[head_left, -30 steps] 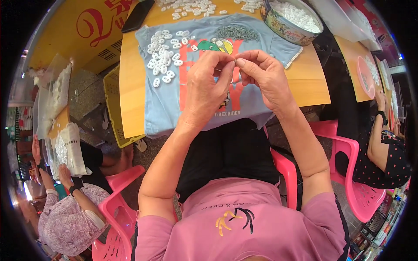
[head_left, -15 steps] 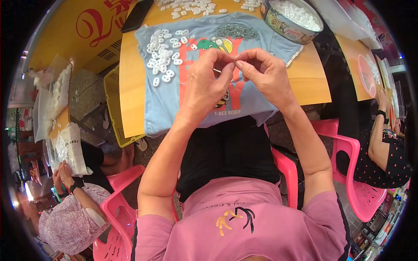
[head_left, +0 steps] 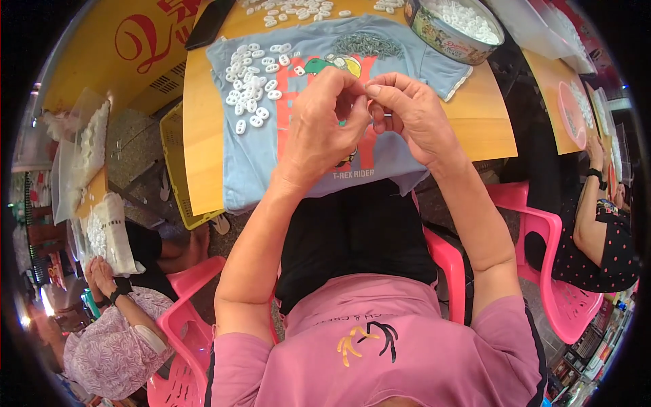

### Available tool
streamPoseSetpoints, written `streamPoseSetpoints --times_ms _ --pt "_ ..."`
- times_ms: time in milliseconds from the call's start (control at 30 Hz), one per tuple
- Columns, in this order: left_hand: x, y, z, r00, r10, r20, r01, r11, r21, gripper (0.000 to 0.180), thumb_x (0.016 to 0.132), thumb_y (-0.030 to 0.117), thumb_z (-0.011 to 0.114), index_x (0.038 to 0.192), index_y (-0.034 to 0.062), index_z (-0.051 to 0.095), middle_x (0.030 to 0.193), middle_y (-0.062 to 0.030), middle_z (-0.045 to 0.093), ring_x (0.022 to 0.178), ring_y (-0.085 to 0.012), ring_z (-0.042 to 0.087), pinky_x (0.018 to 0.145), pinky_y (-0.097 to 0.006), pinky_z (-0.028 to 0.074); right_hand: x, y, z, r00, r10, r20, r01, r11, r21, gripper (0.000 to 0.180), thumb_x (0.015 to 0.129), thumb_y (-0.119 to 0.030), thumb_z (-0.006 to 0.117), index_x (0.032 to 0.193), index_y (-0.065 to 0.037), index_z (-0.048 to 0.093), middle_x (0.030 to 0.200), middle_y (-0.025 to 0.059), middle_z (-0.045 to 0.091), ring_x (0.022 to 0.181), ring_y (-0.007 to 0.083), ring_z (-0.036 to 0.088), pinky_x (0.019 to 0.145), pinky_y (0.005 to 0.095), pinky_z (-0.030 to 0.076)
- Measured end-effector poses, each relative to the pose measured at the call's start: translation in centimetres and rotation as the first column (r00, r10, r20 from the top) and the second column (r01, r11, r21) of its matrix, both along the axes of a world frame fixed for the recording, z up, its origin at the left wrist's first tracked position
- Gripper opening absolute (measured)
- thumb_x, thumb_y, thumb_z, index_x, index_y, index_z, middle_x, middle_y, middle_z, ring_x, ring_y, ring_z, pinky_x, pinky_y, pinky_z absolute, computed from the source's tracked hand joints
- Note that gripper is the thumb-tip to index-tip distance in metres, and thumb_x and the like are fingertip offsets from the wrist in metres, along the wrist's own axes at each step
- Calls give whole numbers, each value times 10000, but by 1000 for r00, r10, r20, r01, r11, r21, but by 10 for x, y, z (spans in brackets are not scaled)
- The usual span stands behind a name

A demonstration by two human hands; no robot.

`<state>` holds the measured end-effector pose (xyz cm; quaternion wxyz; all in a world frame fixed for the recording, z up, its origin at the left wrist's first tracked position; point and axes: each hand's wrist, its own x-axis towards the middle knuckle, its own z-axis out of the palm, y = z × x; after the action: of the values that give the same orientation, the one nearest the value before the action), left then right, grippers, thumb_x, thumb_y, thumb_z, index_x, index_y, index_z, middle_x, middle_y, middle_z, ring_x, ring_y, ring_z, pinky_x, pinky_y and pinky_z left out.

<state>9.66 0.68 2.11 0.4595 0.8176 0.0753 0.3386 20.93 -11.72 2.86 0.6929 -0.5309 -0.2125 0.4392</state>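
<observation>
Over a light blue T-shirt [head_left: 252, 163] spread on the table, my left hand [head_left: 324, 122] and my right hand [head_left: 417, 119] meet fingertip to fingertip. Both are closed in a pinch, thumbs against the index fingers. Whatever sits between the fingertips is too small and too covered to name. Left of my hands lies a loose heap of white oval plastic pieces [head_left: 247, 85], each with two dark spots or holes. Beyond the hands, small grey metal-looking pieces [head_left: 369, 45] form a flat pile on the shirt.
A round printed tin [head_left: 441, 37] full of white pieces stands at the far right. More white pieces [head_left: 298, 9] lie along the far edge. A black phone-like object [head_left: 210, 24] is at far left. People sit on pink chairs [head_left: 183, 339] on both sides.
My right thumb has shifted up onto the index finger, and its other fingers now curl lower beneath. The left hand stays nearly in place, its pinch slightly turned.
</observation>
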Motion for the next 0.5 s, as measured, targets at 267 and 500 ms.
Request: streamPoseSetpoints --times_ms 267,500 --pt "-5 14 0 991 -111 -79 59 876 -479 111 897 88 633 911 -10 583 820 -32 655 757 -63 607 671 -229 498 -4 -2 -1 982 27 189 -43 996 78 184 922 -128 652 1054 -1 644 873 36 658 690 85 601 625 234 520" --pt "0 8 -4 995 -55 -86 6 873 -488 136 916 109 633 974 -12 606 824 -26 657 748 -65 603 654 -231 495 1 4 -5 984 -38 175 23 996 85 245 927 -130 650 1114 23 611 885 57 663 692 97 611 626 232 522"
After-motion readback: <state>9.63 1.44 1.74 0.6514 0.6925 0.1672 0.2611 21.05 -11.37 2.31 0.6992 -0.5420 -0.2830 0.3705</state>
